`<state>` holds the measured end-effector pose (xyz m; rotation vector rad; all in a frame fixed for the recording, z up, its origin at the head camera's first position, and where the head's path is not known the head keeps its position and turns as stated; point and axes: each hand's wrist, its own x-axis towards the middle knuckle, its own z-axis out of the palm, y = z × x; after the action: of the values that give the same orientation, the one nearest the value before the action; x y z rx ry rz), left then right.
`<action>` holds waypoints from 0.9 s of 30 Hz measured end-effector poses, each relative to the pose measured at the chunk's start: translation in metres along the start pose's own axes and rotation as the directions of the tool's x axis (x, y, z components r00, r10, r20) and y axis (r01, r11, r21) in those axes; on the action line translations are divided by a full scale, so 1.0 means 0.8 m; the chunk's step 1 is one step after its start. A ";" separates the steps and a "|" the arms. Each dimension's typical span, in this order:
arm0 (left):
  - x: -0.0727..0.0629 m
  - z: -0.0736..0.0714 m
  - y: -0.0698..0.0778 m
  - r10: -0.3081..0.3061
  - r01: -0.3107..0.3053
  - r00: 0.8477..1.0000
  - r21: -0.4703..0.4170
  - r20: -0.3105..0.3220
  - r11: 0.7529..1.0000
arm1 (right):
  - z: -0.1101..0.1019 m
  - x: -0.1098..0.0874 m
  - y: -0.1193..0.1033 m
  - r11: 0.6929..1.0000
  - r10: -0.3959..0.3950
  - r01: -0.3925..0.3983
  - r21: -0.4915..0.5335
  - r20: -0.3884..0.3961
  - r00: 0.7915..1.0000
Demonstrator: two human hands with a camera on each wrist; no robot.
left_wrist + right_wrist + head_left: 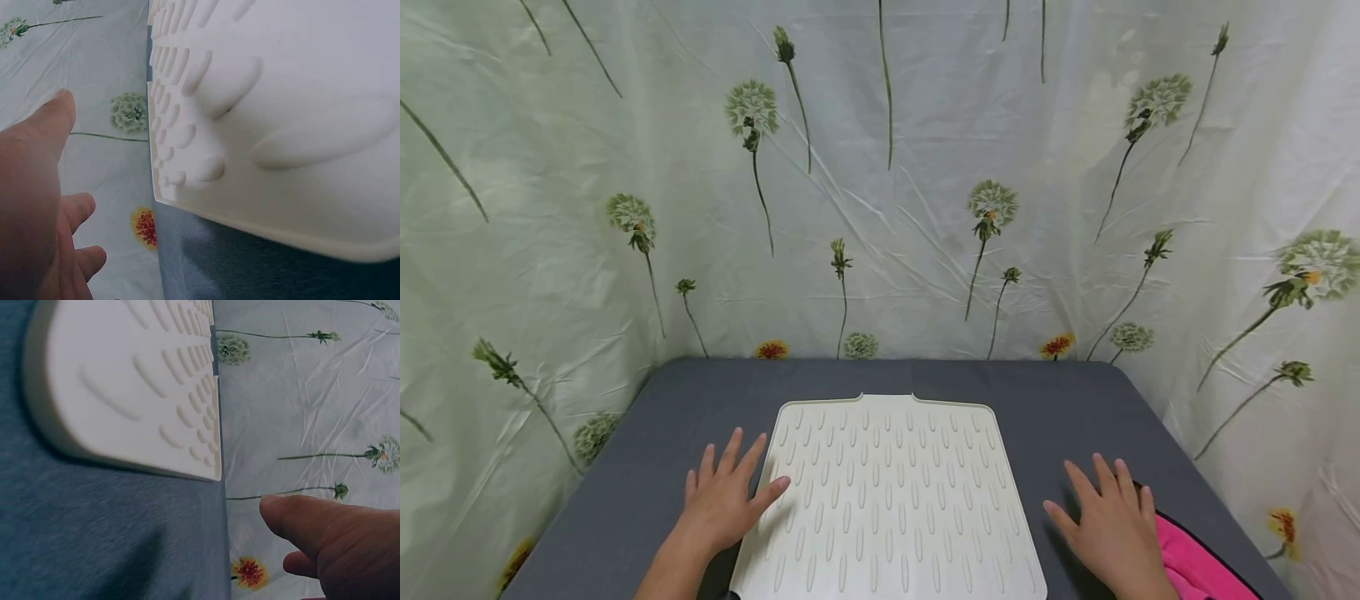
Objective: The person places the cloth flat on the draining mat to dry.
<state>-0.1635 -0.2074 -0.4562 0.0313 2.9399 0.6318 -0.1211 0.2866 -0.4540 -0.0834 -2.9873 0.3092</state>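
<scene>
A white ribbed plastic tray or mat (pixel 889 492) with rows of raised oblong bumps lies on the dark grey table, a notched tab at its far edge. My left hand (pixel 722 496) hovers at its left side with fingers spread, the thumb over the tray's edge. To the right, my right hand (pixel 1112 529) is held above the table with spread fingers, apart from the tray. Beneath and beside that hand is a bright pink cloth item (pixel 1195 562) with black trim, partly hidden. Both wrist views show the tray's bumps close up, and neither hand holds anything.
The dark grey table (pixel 700 392) runs back to a pale curtain (pixel 910 208) printed with dandelions and flowers, which hangs behind and along both sides. A small black object (pixel 730 595) shows at the tray's near left corner.
</scene>
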 end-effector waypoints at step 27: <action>-0.051 0.056 -0.010 -0.155 0.154 0.984 0.027 0.084 0.988 | 0.022 -0.029 0.057 0.946 0.323 -0.314 -0.084 0.145 0.935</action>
<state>-0.1170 -0.1982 -0.4948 -0.1619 2.8310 0.5623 -0.0992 0.3262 -0.4836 -0.5814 -3.1330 0.2718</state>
